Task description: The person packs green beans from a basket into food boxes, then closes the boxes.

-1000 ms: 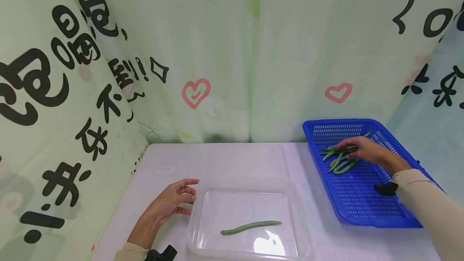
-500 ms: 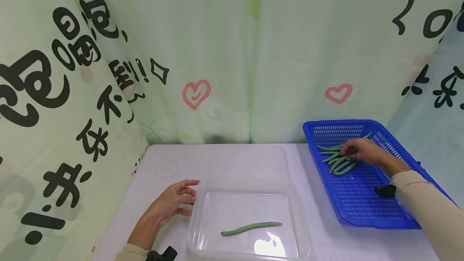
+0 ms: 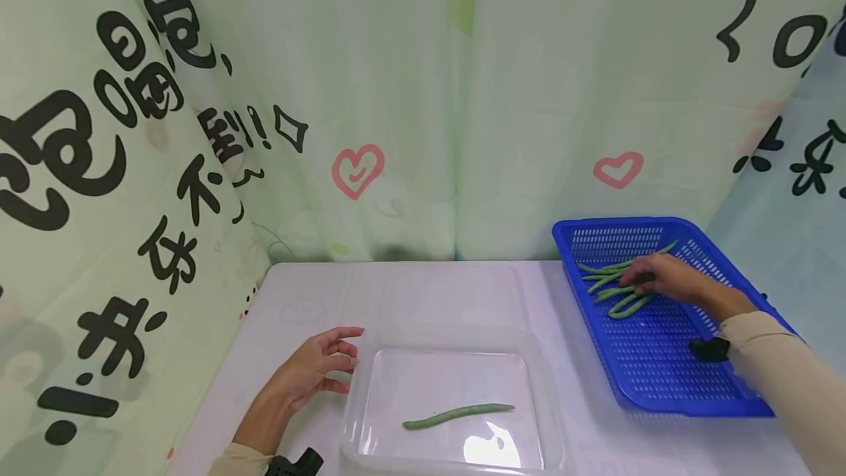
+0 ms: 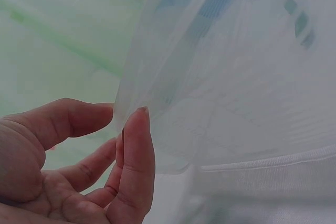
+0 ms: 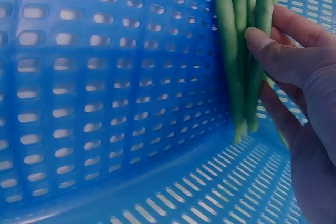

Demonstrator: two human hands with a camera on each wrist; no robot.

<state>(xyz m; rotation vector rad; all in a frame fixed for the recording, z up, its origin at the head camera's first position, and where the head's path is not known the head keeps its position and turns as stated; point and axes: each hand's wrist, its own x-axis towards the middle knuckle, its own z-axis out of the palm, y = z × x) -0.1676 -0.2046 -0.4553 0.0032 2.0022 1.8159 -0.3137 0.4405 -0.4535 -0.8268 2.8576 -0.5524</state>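
Note:
My left hand (image 3: 320, 366) is at the left side of a clear plastic container (image 3: 555, 417), its fingertips touching the rim with the fingers loosely bent, as the left wrist view shows. A single green bean (image 3: 458, 416) lies on the container's floor. Over at the right, my right hand (image 3: 674, 281) is inside a blue plastic basket (image 3: 667, 380). There its thumb and fingers pinch a green bean (image 5: 265, 11) among several other green beans (image 5: 226, 19). The palm and fingers hide part of the bunch in the head view.
A white-covered table (image 3: 423, 296) carries the container and the basket, with a gap between them. Pale green curtains (image 3: 410, 79) with black writing and red hearts stand behind and at the left. The basket's perforated walls (image 5: 79, 77) rise around the right hand.
My right hand has drawn slightly back and right among the beans, and some beans have shifted and spread apart. The left hand and the bean in the container stay put.

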